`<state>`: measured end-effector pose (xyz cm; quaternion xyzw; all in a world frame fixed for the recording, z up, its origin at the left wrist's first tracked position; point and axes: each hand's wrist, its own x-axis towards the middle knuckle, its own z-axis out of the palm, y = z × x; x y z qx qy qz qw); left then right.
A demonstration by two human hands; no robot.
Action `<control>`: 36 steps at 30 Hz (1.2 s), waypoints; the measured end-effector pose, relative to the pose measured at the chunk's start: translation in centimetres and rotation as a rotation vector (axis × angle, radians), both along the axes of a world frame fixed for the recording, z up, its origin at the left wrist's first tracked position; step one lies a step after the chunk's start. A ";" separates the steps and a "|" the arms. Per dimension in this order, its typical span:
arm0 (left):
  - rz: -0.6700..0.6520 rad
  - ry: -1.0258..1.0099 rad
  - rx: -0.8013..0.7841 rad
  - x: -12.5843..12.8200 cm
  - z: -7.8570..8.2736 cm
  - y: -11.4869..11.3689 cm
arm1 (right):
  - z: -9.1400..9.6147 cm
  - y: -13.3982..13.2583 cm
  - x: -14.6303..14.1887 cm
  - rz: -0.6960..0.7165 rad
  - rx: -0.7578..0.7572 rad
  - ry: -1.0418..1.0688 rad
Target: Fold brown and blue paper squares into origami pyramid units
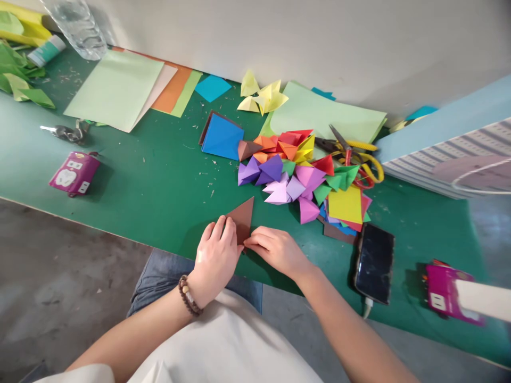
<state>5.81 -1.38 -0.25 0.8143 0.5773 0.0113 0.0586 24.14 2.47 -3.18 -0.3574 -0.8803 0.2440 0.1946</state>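
Observation:
A brown paper sheet folded into a triangle [241, 219] stands tilted up at the table's front edge, its tip pointing away from me. My left hand [215, 260], with a dark beaded bracelet [189, 296] on its wrist, holds the triangle's lower left side. My right hand [275, 250] comes in from the right, its fingertips pressed against the triangle's lower corner. The fold's lower part is hidden behind my fingers.
A heap of folded multicoloured paper pieces [297, 181] lies beyond my hands, beside yellow-handled scissors [351, 159]. A black smartphone [374, 263] lies to the right. Stacked paper sheets [115, 88], a blue folded square [222, 136] and a plastic bottle [77, 26] are farther back.

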 end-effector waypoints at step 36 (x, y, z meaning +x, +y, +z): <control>-0.026 -0.062 0.065 -0.5 -0.9 -0.1 | 0.0 -0.1 0.4 -0.173 0.087 0.023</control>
